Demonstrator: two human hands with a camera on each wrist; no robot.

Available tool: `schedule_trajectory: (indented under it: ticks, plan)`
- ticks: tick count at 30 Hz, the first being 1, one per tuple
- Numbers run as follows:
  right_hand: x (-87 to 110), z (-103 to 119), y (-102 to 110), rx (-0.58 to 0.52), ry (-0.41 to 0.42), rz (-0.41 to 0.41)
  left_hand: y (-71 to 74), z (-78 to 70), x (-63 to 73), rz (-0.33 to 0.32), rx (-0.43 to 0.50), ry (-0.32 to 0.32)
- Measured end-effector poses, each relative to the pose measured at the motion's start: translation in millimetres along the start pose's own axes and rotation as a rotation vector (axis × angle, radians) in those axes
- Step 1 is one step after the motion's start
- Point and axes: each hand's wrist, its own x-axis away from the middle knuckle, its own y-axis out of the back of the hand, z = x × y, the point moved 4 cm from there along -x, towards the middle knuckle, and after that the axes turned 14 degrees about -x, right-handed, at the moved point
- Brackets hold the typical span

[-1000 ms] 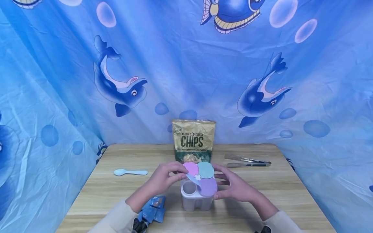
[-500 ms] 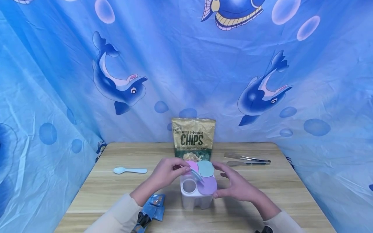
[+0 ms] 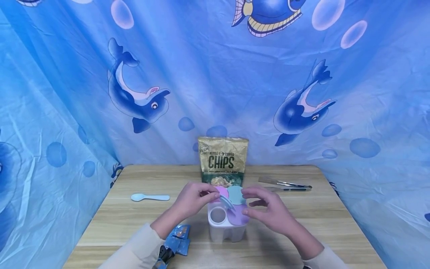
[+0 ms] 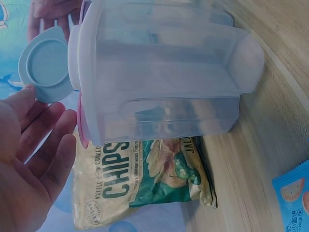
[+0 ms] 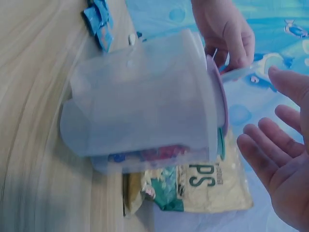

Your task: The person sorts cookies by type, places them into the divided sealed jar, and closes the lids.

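left hand [image 3: 194,198] pinches blue lid [image 4: 47,64], pointing up

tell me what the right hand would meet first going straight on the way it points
Probably the green lid: in the head view, the right hand overlaps its edge. Depth is unclear, so it might pass above and meet the raised blue lid.

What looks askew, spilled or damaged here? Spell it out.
Nothing stands out: no visible spill or damage. Only the pale blue lid stands tilted up from the container, explained by the left hand holding it. The blue packets lie loosely heaped, partly hidden.
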Motion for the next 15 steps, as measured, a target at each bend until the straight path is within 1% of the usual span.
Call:
schedule_trajectory:
  ticks: [1, 3, 8, 11, 15]
  plan:
    - [-0.4, 2.0, -2.6, -0.007, 0.007, 0.003, 0.1, 0.2, 0.4, 0.001, -0.001, 0.003]
    - [-1.1, 4.4, -7.5, -0.022, -0.004, 0.008, 0.2, 0.5, 1.1, 0.005, -0.002, 0.008]
    - [-2.5, 5.1, -17.1, 0.014, -0.042, 0.019, -0.1, 0.3, 1.8, 0.007, -0.003, 0.004]
    - [-3.5, 3.9, -20.6, 0.038, -0.034, 0.022, -0.1, 0.0, 1.7, 0.002, 0.002, -0.004]
    - [-5.3, 2.6, -24.5, 0.064, -0.003, 0.018, 0.5, -0.4, 2.5, -0.002, 0.012, -0.008]
